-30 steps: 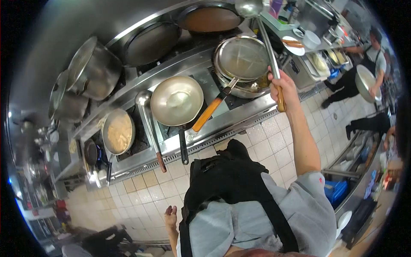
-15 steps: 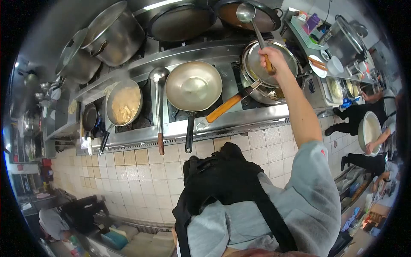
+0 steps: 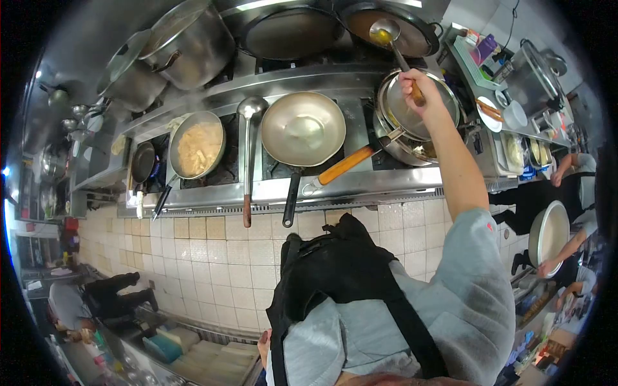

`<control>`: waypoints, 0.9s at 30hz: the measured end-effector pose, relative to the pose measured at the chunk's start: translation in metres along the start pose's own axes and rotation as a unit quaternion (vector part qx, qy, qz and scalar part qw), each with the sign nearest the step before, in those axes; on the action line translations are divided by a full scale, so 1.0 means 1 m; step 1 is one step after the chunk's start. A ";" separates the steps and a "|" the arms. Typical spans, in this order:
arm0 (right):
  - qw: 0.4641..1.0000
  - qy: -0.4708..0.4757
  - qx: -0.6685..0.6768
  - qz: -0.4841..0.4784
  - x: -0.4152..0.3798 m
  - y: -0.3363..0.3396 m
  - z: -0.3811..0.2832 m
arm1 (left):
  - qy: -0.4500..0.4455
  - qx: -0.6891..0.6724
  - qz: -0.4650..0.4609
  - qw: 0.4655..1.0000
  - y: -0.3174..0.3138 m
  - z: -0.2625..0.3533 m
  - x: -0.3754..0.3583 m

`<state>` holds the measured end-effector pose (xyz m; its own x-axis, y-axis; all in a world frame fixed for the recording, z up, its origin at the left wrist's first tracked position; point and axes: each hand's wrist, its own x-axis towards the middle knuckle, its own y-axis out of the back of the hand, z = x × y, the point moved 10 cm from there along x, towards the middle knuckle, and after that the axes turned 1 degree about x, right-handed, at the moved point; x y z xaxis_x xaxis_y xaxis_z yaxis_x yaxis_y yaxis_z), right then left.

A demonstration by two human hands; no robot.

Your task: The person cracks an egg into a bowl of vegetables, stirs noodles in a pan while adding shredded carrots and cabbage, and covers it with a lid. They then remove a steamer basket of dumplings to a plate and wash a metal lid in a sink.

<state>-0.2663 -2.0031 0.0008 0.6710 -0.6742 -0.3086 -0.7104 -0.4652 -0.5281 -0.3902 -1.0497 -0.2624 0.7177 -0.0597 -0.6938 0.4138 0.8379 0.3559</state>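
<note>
My right hand (image 3: 418, 93) is wrapped round the wooden handle of a ladle (image 3: 400, 59). The ladle's bowl holds some yellow liquid and hangs over the dark wok (image 3: 415, 37) at the back. Below that hand sits a strainer (image 3: 412, 116) on a metal pot, its wooden handle (image 3: 347, 164) pointing to the front left. An empty steel pan (image 3: 303, 125) is on the middle burner. Only a small part of my left hand (image 3: 264, 344) shows low beside the apron, its fingers mostly hidden.
Left of the steel pan lie a long ladle (image 3: 248, 161) and a pan of pale food (image 3: 199, 149). Large pots (image 3: 193, 55) stand at the back left. At the right, a person holds a big bowl (image 3: 550, 238); another person (image 3: 71, 305) is at the lower left.
The ladle's bowl now shows yellow liquid over the back wok. The view has shifted, with the stove appearing further right. The big bowl at the right has moved lower in view.
</note>
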 end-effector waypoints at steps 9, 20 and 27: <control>0.988 -0.041 0.138 -0.063 -0.014 -0.014 -0.025 | -0.005 -0.013 0.012 1.000 -0.009 0.015 -0.001; 0.955 -0.073 0.248 -0.142 -0.049 -0.024 -0.043 | -0.020 -0.056 -0.017 0.998 -0.035 0.003 0.002; 0.931 -0.158 0.248 -0.217 -0.110 -0.093 -0.008 | 0.073 0.031 0.063 0.995 -0.011 0.009 0.025</control>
<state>-0.2763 -1.8905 0.0905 0.9566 -0.2450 -0.1575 -0.2251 -0.2787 -0.9336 -0.3722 -1.0655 -0.2784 0.6790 0.1275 -0.7229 0.3623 0.7984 0.4810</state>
